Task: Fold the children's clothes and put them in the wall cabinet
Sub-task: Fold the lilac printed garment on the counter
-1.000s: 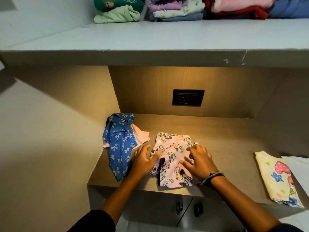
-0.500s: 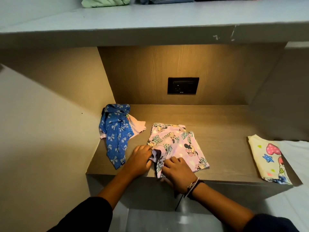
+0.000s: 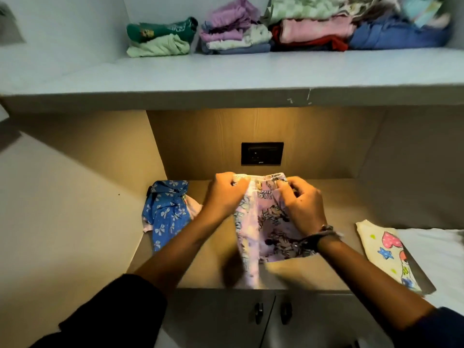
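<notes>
A pink cartoon-print children's garment [image 3: 266,222] hangs above the wooden counter [image 3: 334,202], held up by its waistband. My left hand [image 3: 224,194] grips the left end of the waistband and my right hand [image 3: 301,204] grips the right end. The legs dangle down toward the counter's front edge, blurred. A crumpled blue garment with white bows [image 3: 167,209] lies at the counter's left. A cream shirt with hearts and stars [image 3: 386,252] lies flat at the right. Folded clothes [image 3: 236,33] sit in piles on the white cabinet shelf [image 3: 226,74] above.
A black wall socket [image 3: 262,153] is set in the back panel under the shelf. Two cabinet doors with dark knobs [image 3: 272,313] close the space below the counter. A white surface [image 3: 439,254] lies at the right.
Both hands have lifted the pink garment off the counter and now hold it up by the waistband. The camera has tilted up, showing the shelf's folded piles again.
</notes>
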Motion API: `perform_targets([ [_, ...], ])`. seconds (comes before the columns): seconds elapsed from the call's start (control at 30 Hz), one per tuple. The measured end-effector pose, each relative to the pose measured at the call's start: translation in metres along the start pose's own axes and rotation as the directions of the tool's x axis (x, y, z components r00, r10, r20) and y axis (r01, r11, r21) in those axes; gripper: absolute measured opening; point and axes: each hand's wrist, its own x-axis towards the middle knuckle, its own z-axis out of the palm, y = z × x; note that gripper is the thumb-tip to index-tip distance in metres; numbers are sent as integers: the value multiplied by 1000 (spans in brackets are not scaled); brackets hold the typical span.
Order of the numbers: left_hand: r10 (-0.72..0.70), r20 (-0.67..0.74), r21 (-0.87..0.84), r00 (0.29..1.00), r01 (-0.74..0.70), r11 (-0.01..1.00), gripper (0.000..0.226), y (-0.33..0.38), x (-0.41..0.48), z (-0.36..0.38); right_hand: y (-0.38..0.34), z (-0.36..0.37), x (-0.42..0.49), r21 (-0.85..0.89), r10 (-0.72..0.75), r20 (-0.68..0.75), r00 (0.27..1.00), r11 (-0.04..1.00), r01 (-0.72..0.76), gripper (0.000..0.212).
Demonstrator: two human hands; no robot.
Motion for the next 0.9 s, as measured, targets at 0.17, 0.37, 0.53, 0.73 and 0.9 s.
perform_targets([
  [0.17,-92,85,-164,992,105,981,53,38,-19,28,-13,18,-18,-41,-116,-75,990,993,114,19],
  [0.37,-93,477,-429,874,324,843,59,31,-24,25,5,4,-19,98,-95,144,985,992,82,35],
  [0.53,92,294,105,951,-127,986,26,12,-8,17,22,-18,7,297,87,214,973,943,-149,29],
  [0.73,-61,573,-75,817,126,989,48,-8,19,19,39,-37,34,411,127,450,884,849,-331,19],
  [0.9,63,362,-102,930,-28,994,34,-1,42,43,46,-38,71,204,70,350,934,968,-149,39],
])
